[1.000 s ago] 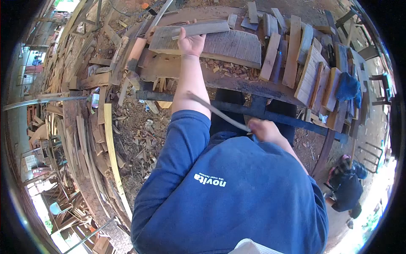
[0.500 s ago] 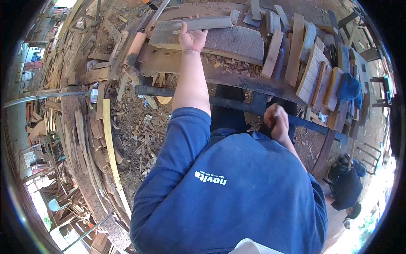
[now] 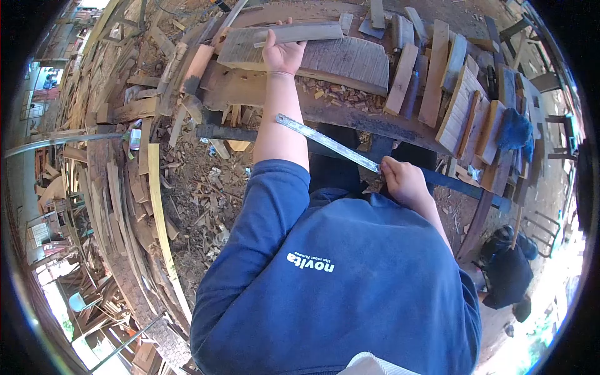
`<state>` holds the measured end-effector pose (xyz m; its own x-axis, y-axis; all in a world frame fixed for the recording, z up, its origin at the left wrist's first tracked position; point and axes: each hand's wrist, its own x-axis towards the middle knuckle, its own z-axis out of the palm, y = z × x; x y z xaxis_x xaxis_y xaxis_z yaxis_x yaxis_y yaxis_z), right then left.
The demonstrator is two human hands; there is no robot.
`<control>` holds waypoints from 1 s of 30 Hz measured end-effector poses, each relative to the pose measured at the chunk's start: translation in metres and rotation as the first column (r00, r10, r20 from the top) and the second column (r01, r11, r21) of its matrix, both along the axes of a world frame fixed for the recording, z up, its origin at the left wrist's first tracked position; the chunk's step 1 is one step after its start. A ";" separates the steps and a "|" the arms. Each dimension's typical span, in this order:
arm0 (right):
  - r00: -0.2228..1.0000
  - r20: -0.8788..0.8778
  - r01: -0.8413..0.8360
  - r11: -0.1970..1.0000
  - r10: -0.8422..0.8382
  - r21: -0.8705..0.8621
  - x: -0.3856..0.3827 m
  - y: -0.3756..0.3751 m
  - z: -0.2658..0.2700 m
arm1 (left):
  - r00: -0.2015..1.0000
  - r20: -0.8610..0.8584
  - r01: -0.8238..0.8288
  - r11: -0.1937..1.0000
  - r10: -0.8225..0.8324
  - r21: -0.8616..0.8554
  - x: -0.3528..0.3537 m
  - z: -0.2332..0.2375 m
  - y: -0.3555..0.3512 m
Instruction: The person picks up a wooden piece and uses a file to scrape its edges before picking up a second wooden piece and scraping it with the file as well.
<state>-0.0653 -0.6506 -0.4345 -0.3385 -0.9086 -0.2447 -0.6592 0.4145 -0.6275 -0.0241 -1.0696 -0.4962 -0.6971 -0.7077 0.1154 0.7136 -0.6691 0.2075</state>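
Note:
My left hand (image 3: pixel 284 55) reaches forward over the bench with its thumb up against a narrow strip of wood (image 3: pixel 312 32), gripping it. The strip lies across a wide, thick wooden block (image 3: pixel 350 62) with a rough grain. Close to my body, my right hand (image 3: pixel 407 180) is wrapped round one end of a long, flat, shiny metal strip (image 3: pixel 331 145). Its far end, which looks holed, slants up to the left and overlaps my left forearm in this view.
Wood offcuts and boards (image 3: pixel 456 119) stand in rows at the bench's right, with a blue cloth (image 3: pixel 516 130) on them. Small chips (image 3: pixel 337 95) lie along the bench top (image 3: pixel 250 94). Long planks (image 3: pixel 159 212) lie at left. Another person (image 3: pixel 507 272) is low at the right.
My right hand has turned, and the metal strip now shows its length, pointing left toward my left arm. My left hand and the wooden strip have hardly moved.

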 end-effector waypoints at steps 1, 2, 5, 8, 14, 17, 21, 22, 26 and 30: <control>1.000 -0.001 0.000 1.000 0.000 0.001 -0.001 0.001 -0.004 | 1.000 0.012 -0.005 1.000 0.005 -0.004 0.000 0.001 0.001; 0.998 0.058 0.020 0.996 -0.015 -0.092 -0.002 0.003 -0.010 | 1.000 0.025 -0.011 1.000 0.011 -0.009 0.001 0.003 0.002; 0.912 0.400 0.179 0.965 -0.088 -0.194 -0.001 0.009 -0.054 | 0.999 0.043 -0.021 1.000 0.021 -0.001 0.000 0.001 0.000; 0.604 0.774 0.447 0.885 -0.191 -0.130 0.002 0.009 -0.062 | 0.997 0.068 -0.033 0.999 0.034 -0.020 0.000 0.002 0.000; 0.358 0.879 0.666 0.746 -0.314 -0.005 0.003 0.016 -0.054 | 0.936 0.352 0.020 0.995 0.017 -0.101 -0.008 0.027 0.006; 0.460 0.840 0.628 0.774 -0.288 -0.079 -0.003 0.021 -0.056 | 0.736 0.653 0.386 0.903 -0.179 -0.189 -0.015 0.048 0.003; 0.427 0.840 0.698 0.712 -0.334 -0.072 -0.001 0.015 -0.059 | 0.315 0.881 0.762 0.459 0.354 -0.457 -0.041 0.069 0.028; 0.490 0.775 0.733 0.670 -0.399 -0.118 0.004 0.009 -0.055 | 0.285 0.863 0.821 0.358 0.417 -0.445 -0.043 0.095 0.052; 0.669 0.528 0.688 0.705 -0.523 -0.172 -0.004 0.011 -0.048 | 0.226 0.489 0.951 -0.082 0.842 -0.298 -0.085 0.084 0.089; 0.812 0.318 0.568 0.789 -0.490 -0.234 -0.012 0.012 -0.034 | 0.199 0.347 0.947 -0.089 0.917 -0.308 -0.076 0.108 0.127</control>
